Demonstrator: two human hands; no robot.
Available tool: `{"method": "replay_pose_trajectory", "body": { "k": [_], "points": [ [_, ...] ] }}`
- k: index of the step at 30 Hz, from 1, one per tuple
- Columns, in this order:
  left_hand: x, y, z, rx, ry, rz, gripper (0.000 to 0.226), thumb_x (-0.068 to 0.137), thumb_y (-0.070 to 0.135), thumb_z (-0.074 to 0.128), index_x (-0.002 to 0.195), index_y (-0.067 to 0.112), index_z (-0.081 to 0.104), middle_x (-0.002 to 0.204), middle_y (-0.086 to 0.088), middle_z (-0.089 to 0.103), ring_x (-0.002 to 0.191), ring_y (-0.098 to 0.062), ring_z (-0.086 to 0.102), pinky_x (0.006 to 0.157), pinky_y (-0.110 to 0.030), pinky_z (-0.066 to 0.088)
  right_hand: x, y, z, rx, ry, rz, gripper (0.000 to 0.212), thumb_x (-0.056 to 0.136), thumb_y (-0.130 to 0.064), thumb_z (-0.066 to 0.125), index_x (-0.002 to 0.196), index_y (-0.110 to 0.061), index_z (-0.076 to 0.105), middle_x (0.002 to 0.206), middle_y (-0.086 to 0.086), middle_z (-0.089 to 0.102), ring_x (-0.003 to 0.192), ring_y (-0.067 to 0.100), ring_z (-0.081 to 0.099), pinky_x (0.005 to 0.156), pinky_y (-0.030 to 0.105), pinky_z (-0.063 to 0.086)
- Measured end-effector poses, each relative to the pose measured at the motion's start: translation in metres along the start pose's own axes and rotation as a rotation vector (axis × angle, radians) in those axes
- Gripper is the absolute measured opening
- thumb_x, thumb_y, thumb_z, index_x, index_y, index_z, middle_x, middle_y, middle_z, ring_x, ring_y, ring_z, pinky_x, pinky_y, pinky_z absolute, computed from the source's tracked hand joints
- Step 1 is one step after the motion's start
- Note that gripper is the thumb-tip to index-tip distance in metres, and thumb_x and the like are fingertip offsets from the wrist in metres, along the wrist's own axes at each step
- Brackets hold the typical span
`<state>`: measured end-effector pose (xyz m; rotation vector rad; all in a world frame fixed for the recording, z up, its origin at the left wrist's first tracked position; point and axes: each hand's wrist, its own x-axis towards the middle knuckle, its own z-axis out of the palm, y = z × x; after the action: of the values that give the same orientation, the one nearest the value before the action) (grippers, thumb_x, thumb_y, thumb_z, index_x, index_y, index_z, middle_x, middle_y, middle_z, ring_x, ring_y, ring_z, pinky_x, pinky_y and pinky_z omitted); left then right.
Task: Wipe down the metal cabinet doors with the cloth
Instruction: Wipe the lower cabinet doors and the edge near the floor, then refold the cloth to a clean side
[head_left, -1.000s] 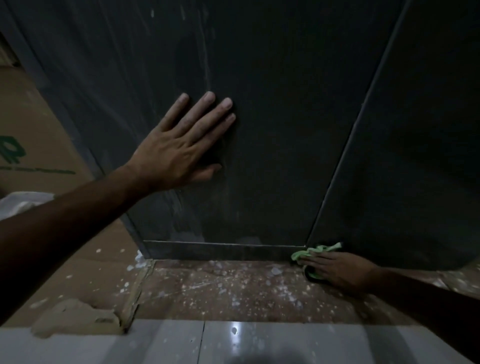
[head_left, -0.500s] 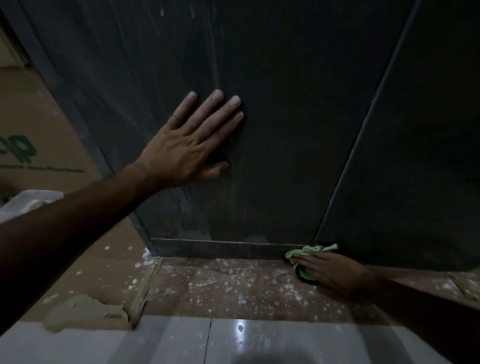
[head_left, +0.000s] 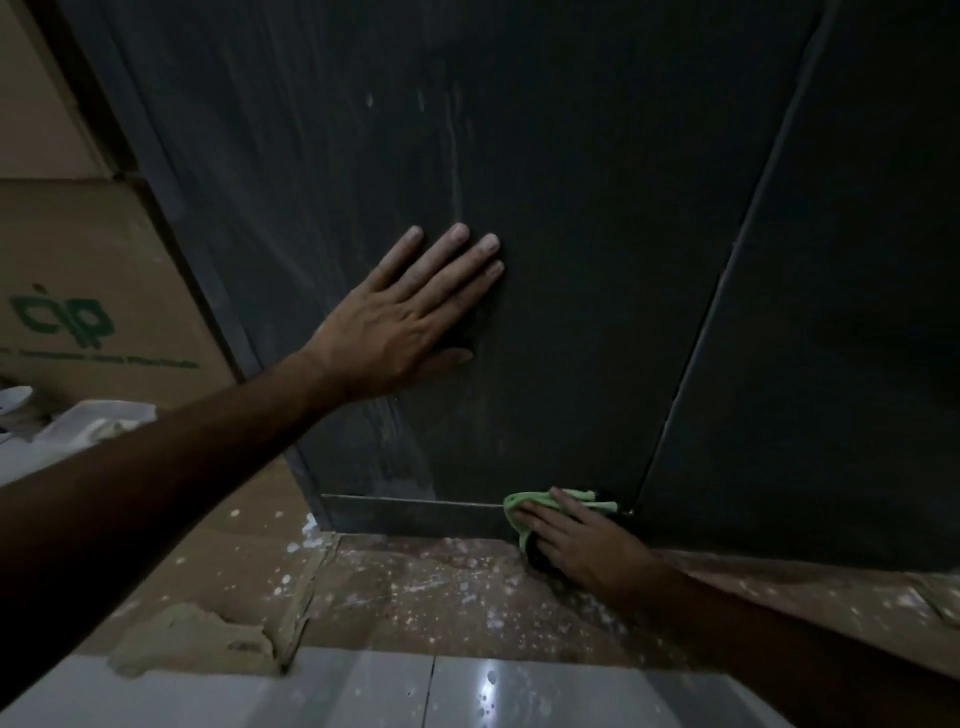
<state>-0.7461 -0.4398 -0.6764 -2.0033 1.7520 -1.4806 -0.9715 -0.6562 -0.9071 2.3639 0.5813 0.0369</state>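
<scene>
A dark metal cabinet fills the view. Its left door (head_left: 597, 234) is streaked with pale smears, and a thin seam divides it from the right door (head_left: 841, 322). My left hand (head_left: 400, 322) lies flat on the left door, fingers spread, holding nothing. Down at the bottom edge of the left door, close to the seam, my right hand (head_left: 576, 545) presses a crumpled green cloth (head_left: 540, 501) against the metal. Most of the cloth is hidden under the fingers.
Brown cardboard (head_left: 441, 587) speckled with white paint covers the floor before the cabinet. Glossy pale tiles (head_left: 363, 691) lie nearest me. A cardboard box with green lettering (head_left: 78, 291) stands left of the cabinet, with white crumpled material (head_left: 98, 421) in front of it.
My right hand has slid the cloth leftward along the cabinet's bottom edge, from the seam onto the left door. The left hand stays flat on the door.
</scene>
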Motion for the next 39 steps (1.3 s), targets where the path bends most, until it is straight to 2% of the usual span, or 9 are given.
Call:
{"method": "replay_pose_trajectory", "body": {
  "k": [3, 6, 12, 18, 24, 26, 30, 35, 39],
  "points": [
    [0.000, 0.000, -0.004, 0.002, -0.005, 0.002, 0.082, 0.108, 0.054, 0.043, 0.168, 0.010, 0.010, 0.176, -0.012, 0.006, 0.163, -0.032, 0.004, 0.132, -0.051, 0.001, 0.011, 0.031, -0.024, 0.036, 0.226, 0.132, 0.045, 0.091, -0.023, 0.051, 0.134, -0.014, 0.061, 0.163, 0.011, 0.036, 0.152, 0.026, 0.031, 0.124, 0.062, 0.005],
    [0.001, 0.002, -0.009, -0.006, -0.011, -0.009, 0.084, 0.107, 0.052, 0.050, 0.168, 0.008, 0.011, 0.176, -0.014, 0.009, 0.163, -0.033, 0.007, 0.132, -0.051, 0.004, 0.026, 0.047, -0.049, 0.085, 0.450, 0.375, 0.045, 0.095, -0.016, 0.037, 0.138, -0.011, 0.050, 0.166, 0.012, 0.028, 0.155, 0.029, 0.021, 0.125, 0.060, 0.000],
    [0.000, 0.007, -0.022, -0.044, 0.013, -0.014, 0.083, 0.103, 0.043, 0.063, 0.165, 0.004, 0.023, 0.173, -0.018, 0.019, 0.161, -0.036, 0.016, 0.130, -0.057, 0.018, 0.010, 0.028, -0.063, 0.075, 0.102, 0.167, 0.050, 0.094, -0.025, 0.058, 0.144, -0.018, 0.056, 0.169, 0.007, 0.022, 0.157, 0.023, 0.018, 0.116, 0.065, -0.011],
    [-0.012, -0.003, -0.027, -0.017, 0.026, -0.062, 0.076, 0.106, 0.039, 0.055, 0.165, 0.004, 0.023, 0.173, -0.018, 0.019, 0.161, -0.036, 0.017, 0.130, -0.059, 0.016, 0.040, 0.105, -0.120, 0.116, 0.699, 0.576, 0.046, 0.093, -0.008, 0.039, 0.138, -0.012, 0.051, 0.168, 0.011, 0.025, 0.157, 0.026, 0.017, 0.123, 0.065, 0.000],
    [-0.007, -0.012, -0.034, 0.023, -0.016, -0.052, 0.084, 0.100, 0.034, 0.065, 0.166, 0.005, 0.021, 0.174, -0.017, 0.016, 0.162, -0.035, 0.015, 0.129, -0.059, 0.020, 0.019, 0.078, -0.102, -0.052, 0.286, 0.139, 0.047, 0.090, -0.020, 0.043, 0.132, -0.021, 0.064, 0.165, 0.007, 0.034, 0.154, 0.025, 0.027, 0.122, 0.066, 0.008],
    [-0.008, -0.012, -0.035, 0.027, -0.018, -0.050, 0.083, 0.100, 0.033, 0.066, 0.165, 0.005, 0.022, 0.174, -0.016, 0.016, 0.161, -0.035, 0.016, 0.128, -0.058, 0.022, 0.021, 0.102, -0.117, -0.060, 0.388, 0.171, 0.047, 0.090, -0.018, 0.041, 0.131, -0.020, 0.064, 0.164, 0.007, 0.036, 0.153, 0.023, 0.030, 0.123, 0.066, 0.004],
    [-0.006, -0.015, -0.040, -0.007, -0.012, -0.038, 0.070, 0.105, 0.031, 0.056, 0.164, 0.006, 0.028, 0.173, -0.016, 0.022, 0.160, -0.034, 0.021, 0.128, -0.057, 0.024, 0.034, 0.137, -0.163, 0.103, 0.685, 0.439, 0.044, 0.092, -0.006, 0.050, 0.135, -0.013, 0.059, 0.165, 0.010, 0.033, 0.155, 0.027, 0.025, 0.122, 0.069, 0.004],
    [0.012, -0.008, -0.050, -0.163, 0.072, -0.107, 0.066, 0.100, 0.046, 0.061, 0.155, 0.011, 0.048, 0.157, -0.014, 0.049, 0.143, -0.033, 0.047, 0.116, -0.050, 0.038, 0.010, 0.157, -0.200, 0.317, 0.738, 0.297, 0.051, 0.079, 0.004, 0.068, 0.126, -0.013, 0.068, 0.140, 0.007, 0.063, 0.141, 0.026, 0.050, 0.123, 0.066, 0.013],
    [0.019, -0.005, -0.062, -0.294, -0.005, -0.022, 0.083, 0.087, 0.056, 0.067, 0.155, 0.015, 0.042, 0.153, -0.011, 0.044, 0.136, -0.031, 0.044, 0.111, -0.044, 0.035, -0.017, 0.179, -0.225, 0.788, 0.793, 0.337, 0.069, 0.073, 0.008, 0.071, 0.132, -0.023, 0.055, 0.117, -0.011, 0.064, 0.112, 0.009, 0.060, 0.111, 0.040, 0.044]
  ]
}}
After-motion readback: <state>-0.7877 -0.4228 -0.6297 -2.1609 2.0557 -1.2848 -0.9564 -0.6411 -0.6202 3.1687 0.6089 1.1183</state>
